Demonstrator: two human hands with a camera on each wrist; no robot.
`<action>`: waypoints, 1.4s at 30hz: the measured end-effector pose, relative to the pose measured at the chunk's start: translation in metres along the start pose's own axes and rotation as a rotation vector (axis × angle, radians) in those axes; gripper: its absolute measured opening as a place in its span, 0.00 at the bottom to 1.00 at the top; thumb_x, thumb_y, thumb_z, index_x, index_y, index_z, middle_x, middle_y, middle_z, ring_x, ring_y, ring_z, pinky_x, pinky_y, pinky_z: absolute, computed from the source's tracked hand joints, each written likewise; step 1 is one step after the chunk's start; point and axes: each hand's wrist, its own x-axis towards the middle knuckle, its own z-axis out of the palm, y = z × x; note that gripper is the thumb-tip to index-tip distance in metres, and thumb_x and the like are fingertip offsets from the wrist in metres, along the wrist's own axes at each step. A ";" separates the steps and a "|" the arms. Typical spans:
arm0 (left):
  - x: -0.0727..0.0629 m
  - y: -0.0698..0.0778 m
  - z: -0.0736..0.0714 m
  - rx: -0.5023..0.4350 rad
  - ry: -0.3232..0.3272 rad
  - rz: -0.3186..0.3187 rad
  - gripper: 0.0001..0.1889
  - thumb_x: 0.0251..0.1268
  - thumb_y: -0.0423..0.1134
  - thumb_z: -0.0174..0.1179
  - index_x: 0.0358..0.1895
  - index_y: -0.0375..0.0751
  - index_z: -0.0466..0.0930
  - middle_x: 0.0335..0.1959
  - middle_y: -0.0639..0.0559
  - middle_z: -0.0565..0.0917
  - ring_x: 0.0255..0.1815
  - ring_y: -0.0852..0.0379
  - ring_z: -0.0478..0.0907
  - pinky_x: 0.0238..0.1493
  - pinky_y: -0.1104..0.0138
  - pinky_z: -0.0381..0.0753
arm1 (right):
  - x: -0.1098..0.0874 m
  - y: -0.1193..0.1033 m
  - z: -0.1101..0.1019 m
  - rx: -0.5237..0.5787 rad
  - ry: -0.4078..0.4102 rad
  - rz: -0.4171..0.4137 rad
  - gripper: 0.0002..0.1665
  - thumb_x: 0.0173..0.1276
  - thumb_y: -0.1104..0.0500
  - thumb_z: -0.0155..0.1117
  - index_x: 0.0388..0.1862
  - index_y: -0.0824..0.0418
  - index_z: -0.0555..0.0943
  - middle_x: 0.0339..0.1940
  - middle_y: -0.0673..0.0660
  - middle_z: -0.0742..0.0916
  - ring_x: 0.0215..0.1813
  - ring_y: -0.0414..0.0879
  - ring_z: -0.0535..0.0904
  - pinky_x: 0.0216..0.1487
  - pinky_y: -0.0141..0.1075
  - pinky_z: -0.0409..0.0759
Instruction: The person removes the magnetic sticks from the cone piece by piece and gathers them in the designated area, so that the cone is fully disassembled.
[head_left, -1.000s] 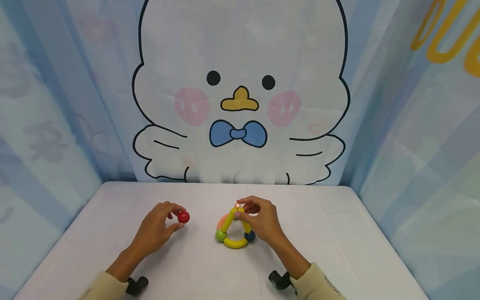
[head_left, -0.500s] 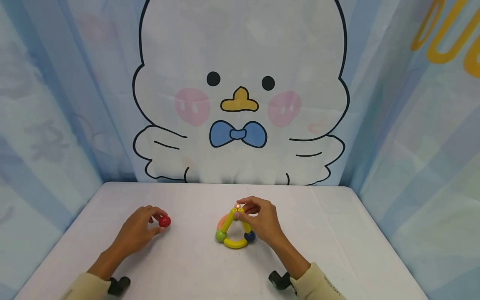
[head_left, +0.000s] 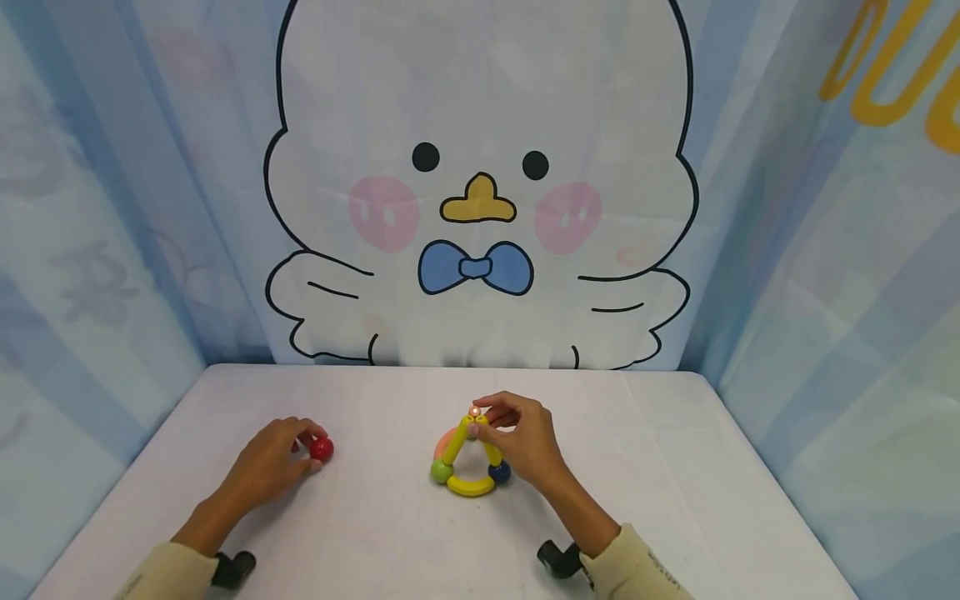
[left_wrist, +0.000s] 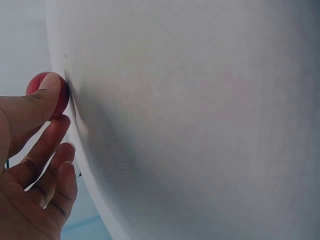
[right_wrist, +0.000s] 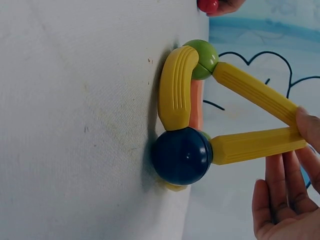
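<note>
My left hand (head_left: pixel 266 462) pinches a red ball (head_left: pixel 322 449) between thumb and fingers on the left part of the table. In the left wrist view the ball (left_wrist: pixel 63 99) sits against or just above the white surface; which, I cannot tell. My right hand (head_left: pixel 525 437) pinches the top of a toy frame, where two straight yellow rods (head_left: pixel 454 442) lean together. Below them, a curved yellow piece (right_wrist: pixel 175 90) joins a green ball (right_wrist: pixel 204 57) and a dark blue ball (right_wrist: pixel 182 156). An orange piece (head_left: pixel 445 442) shows behind, partly hidden.
The white table (head_left: pixel 390 533) ends at a curtain backdrop (head_left: pixel 480 325) with a cartoon bird. Black wrist-worn devices (head_left: pixel 234 570) sit under both forearms, close to the tabletop.
My left hand has moved left and slightly nearer to me with the red ball, farther from the frame. My right hand and the frame have stayed in place.
</note>
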 end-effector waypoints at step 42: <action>0.007 0.120 0.016 -0.063 0.126 0.167 0.28 0.56 0.46 0.82 0.61 0.53 0.86 0.47 0.55 0.87 0.52 0.55 0.79 0.52 0.58 0.87 | 0.000 0.000 -0.001 -0.006 -0.005 0.000 0.16 0.64 0.55 0.82 0.51 0.49 0.91 0.37 0.49 0.88 0.42 0.42 0.84 0.47 0.27 0.85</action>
